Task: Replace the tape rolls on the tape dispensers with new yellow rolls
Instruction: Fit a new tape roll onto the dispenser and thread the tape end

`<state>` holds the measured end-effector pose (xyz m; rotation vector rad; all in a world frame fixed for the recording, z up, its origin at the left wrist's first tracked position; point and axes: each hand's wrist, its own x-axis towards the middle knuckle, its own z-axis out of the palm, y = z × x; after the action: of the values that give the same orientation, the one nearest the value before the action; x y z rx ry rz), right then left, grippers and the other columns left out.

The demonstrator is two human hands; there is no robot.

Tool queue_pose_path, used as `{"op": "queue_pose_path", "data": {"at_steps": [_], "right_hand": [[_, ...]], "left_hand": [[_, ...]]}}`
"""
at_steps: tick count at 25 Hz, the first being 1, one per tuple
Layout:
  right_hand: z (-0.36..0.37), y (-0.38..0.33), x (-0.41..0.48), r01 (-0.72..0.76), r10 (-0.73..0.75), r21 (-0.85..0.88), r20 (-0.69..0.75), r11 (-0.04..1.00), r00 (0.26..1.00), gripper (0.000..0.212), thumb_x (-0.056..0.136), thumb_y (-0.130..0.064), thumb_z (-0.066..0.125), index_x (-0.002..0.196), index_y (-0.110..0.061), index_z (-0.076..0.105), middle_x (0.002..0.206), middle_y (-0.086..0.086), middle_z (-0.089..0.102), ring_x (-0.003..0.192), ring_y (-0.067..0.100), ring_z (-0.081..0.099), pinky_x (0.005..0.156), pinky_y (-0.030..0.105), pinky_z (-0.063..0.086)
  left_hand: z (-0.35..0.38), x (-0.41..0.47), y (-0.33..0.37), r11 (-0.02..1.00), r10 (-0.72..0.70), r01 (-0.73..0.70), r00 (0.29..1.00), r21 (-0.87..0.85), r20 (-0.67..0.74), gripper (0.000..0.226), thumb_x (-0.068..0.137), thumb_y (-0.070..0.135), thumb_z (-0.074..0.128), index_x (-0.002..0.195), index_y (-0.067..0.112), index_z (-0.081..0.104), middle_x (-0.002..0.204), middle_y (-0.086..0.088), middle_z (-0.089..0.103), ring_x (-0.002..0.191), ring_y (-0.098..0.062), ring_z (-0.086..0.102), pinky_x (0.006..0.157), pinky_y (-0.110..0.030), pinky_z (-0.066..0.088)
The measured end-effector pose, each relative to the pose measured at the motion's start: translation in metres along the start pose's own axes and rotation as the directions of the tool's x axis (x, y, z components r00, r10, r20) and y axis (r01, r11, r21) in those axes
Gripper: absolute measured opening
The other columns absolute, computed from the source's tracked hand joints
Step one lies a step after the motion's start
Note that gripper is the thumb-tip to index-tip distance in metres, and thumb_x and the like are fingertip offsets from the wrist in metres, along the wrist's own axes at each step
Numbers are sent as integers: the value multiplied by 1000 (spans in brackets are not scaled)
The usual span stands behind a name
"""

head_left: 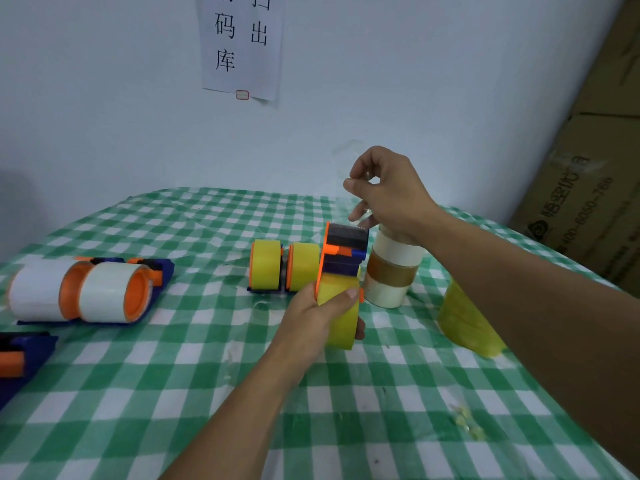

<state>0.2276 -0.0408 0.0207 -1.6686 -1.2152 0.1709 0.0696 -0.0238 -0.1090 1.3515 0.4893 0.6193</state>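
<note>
Just right of centre, the left hand (320, 315) grips a yellow roll (341, 322), thumb laid across its face and fingers curled underneath. The roll sits on an orange and blue dispenser (343, 252) that stands on end with its toothed blade at the top. Above the blade, the right hand (388, 199) is closed in a pinch, thumb and forefinger holding a clear strip (346, 164) of tape that is hard to make out against the wall.

Just behind the held dispenser, toward the left, a pair of dispensers (284, 270) stands side by side, each loaded with yellow tape. To its right, partly behind the right wrist, rises a stack of white and brown rolls (391, 271). Further right, a stack of yellow rolls (464, 327) shows below the right forearm.

At the left edge of the frame lie two dispensers with white rolls (72, 292), and another dispenser (20, 358) is cut off in the lower left. Everything rests on a green checked cloth (173, 393). A paper sign (242, 46) hangs at the top, and cardboard boxes (588, 202) lean at the right.
</note>
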Motion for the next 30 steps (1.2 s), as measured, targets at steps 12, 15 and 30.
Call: {"op": "queue_pose_path", "data": {"at_steps": [12, 15, 30], "right_hand": [[-6, -16, -7, -234, 222, 92, 125, 968, 967, 17, 100, -21, 62, 110, -12, 51, 92, 12, 78, 64, 23, 70, 61, 39, 57], [-6, -20, -8, -234, 219, 97, 147, 967, 965, 15, 100, -20, 62, 108, -13, 51, 91, 12, 78, 62, 22, 71, 56, 35, 57], [-9, -30, -12, -229, 217, 69, 151, 971, 964, 15, 100, -18, 62, 109, -11, 52, 90, 13, 78, 63, 24, 71, 51, 32, 53]], "left_hand": [[-6, 8, -4, 976, 59, -81, 992, -201, -113, 43, 106, 28, 30, 106, 12, 70, 100, -20, 75, 89, -31, 72, 90, -54, 56], [-10, 15, -8, 986, 14, -43, 985, -162, -171, 36, 98, 15, 38, 94, 5, 72, 98, -23, 73, 95, -40, 67, 93, -56, 53], [-18, 19, -4, 996, -34, 21, 989, -87, -145, 41, 93, 6, 56, 128, 27, 60, 106, -3, 76, 95, -24, 68, 73, -38, 51]]}}
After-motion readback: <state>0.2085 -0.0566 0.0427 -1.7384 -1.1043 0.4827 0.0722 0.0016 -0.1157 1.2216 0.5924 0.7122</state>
